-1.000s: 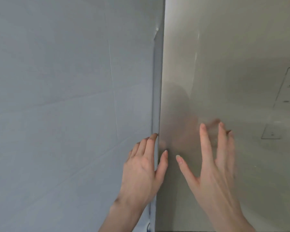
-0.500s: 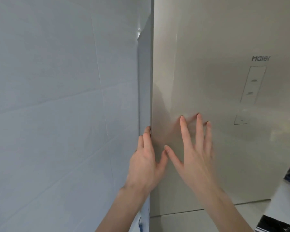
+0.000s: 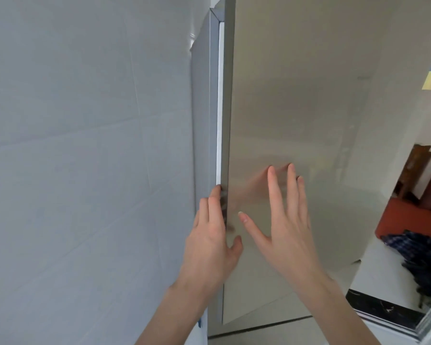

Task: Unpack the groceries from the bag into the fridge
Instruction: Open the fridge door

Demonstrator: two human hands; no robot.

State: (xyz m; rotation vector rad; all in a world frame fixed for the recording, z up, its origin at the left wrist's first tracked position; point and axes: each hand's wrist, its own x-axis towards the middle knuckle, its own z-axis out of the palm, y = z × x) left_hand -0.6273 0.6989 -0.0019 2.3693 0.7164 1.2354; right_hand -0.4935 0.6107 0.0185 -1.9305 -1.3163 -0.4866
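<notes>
Fridge door (image 3: pixel 309 120), tall and steel-coloured, stands upright with its long axis vertical and fills the middle of the view. Its free edge is at the left, swung a little way out from the fridge body (image 3: pixel 202 145), so a narrow bright strip shows between the two from top to about mid-height. The door's face turns toward the right of the view. The left hand (image 3: pixel 212 245) grips that free edge: its fingers curl round behind the edge and the thumb lies on the front face. The right hand (image 3: pixel 286 232) is spread wide just beside it, fingers straight and pointing up, holding nothing; whether the fingertips touch the door face cannot be told. A pale tiled wall (image 3: pixel 85 170) runs along the left. At the lower right a dark blue cloth (image 3: pixel 413 255) lies on a white surface.
</notes>
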